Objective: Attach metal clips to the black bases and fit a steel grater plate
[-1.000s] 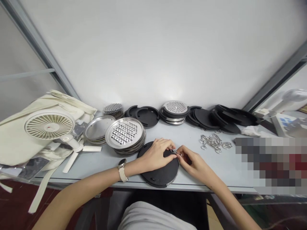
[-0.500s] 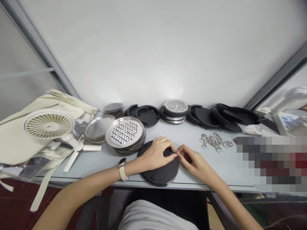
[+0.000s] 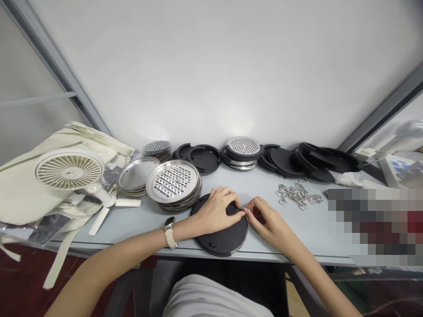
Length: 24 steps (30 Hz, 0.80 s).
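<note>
A round black disc (image 3: 228, 240) with a thin metal rim along its right edge lies at the table's front edge. Across its top rests my left hand (image 3: 218, 210), thumb and index finger closed at the disc's right edge. Just beyond that edge, my right hand (image 3: 264, 220) pinches a small metal wire clip (image 3: 250, 209) whose tip meets my left fingertips. How the clip sits against the disc is hidden by fingers. More looped wire clips (image 3: 299, 195) lie in a loose heap right of my right hand.
Stacked metal grater discs (image 3: 173, 181) and plain metal discs (image 3: 139, 174) stand to the left. Along the wall are black round holders (image 3: 204, 158), a holder with a perforated disc (image 3: 243, 146) and more black parts (image 3: 286, 162). A white fan (image 3: 69, 171) lies on a cream bag (image 3: 20, 185).
The wire clip has turned slightly in my right fingers, its loop now showing more. Both hands stay nearly in place, and the view has shifted a little.
</note>
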### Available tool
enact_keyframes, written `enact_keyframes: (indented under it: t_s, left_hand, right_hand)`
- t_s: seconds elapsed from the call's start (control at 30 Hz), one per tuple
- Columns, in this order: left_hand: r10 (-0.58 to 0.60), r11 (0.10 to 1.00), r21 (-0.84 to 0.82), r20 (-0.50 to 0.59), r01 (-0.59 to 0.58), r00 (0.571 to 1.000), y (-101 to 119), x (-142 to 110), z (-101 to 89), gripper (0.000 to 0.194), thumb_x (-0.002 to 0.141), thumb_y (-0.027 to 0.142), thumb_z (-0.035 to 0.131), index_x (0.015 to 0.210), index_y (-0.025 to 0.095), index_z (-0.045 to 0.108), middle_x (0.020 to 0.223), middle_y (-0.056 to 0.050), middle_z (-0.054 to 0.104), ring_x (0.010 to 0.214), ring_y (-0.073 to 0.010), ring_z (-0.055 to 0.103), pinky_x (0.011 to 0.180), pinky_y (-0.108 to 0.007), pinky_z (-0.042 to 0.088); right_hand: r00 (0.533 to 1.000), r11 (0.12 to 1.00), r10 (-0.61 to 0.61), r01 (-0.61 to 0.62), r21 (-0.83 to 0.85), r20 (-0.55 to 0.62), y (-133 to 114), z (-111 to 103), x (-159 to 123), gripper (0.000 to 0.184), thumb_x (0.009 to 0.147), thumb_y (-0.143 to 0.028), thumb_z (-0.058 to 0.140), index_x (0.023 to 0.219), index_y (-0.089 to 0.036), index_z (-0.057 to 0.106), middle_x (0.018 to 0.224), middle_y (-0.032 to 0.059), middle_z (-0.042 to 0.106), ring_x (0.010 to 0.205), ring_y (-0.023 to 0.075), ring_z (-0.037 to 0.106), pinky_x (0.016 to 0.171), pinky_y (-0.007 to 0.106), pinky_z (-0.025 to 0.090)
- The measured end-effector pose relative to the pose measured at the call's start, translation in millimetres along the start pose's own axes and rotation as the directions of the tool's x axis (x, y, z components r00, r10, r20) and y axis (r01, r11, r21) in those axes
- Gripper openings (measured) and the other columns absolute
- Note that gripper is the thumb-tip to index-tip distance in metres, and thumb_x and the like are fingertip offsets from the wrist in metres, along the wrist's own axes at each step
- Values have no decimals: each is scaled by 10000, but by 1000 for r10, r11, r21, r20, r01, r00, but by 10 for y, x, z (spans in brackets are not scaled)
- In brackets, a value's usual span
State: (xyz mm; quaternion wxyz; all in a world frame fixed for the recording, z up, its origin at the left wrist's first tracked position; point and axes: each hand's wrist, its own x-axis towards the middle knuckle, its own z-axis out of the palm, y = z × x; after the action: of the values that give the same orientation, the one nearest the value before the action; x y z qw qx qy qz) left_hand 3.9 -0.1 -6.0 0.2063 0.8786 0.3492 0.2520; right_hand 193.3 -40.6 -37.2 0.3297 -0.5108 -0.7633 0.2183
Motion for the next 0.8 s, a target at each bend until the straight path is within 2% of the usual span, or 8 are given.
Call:
enact_keyframes:
  t_s: [0.27, 0.53, 0.8]
  left_hand:
    - [2, 1000, -7, 3, -2, 1000, 2, -4, -9, 125, 822, 299, 631, 868, 212, 555, 959, -14, 560, 1002, -195, 502, 953, -355, 351]
    - [3, 1000, -7, -4, -3, 1000, -12, -1, 2, 157, 822, 321, 629, 844, 208, 523, 936, -9, 553, 982, -195, 500, 933, -353, 359]
    - [11, 1000, 14, -9, -11, 1000, -24, -5, 14, 174, 815, 319, 637, 839, 205, 508, 938, -3, 541, 970, -184, 496, 924, -344, 366]
  right_hand:
    - [1000, 1000, 7, -7, -13, 7, -18, -11, 5, 139, 931, -258, 446, 796, -223, 435, 727, -14, 489, 632, 144, 488, 597, 263, 400]
    - [1000, 996, 11, -9, 85, -19, 17, -24, 10, 75, 925, -292, 478, 937, -221, 500, 834, 15, 595, 772, 167, 581, 740, 283, 452]
    - [999, 992, 3, 3, 125, -42, 25, -44, -7, 148, 936, -310, 475, 1047, -216, 503, 905, 34, 616, 785, 162, 588, 750, 272, 463]
